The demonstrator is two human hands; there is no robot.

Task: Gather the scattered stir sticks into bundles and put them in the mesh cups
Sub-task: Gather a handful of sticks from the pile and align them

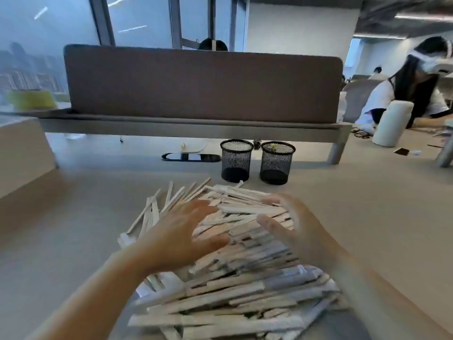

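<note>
A big heap of pale, paper-wrapped stir sticks [235,278] lies on the table in front of me, spreading from mid-table to the near edge. My left hand [181,231] rests flat on the heap's left side, fingers spread. On the right side my right hand [291,224] curves over the sticks with fingers apart, holding nothing. Two black mesh cups stand upright just beyond the heap: the left cup [236,160] and the right cup [277,163], side by side. No sticks show inside either cup.
A brown desk divider [201,84] on a grey rail runs across the back. A black phone [191,157] lies left of the cups. A white bottle [392,123] stands at the right, where another person [411,89] works. A raised beige panel [22,153] sits at left.
</note>
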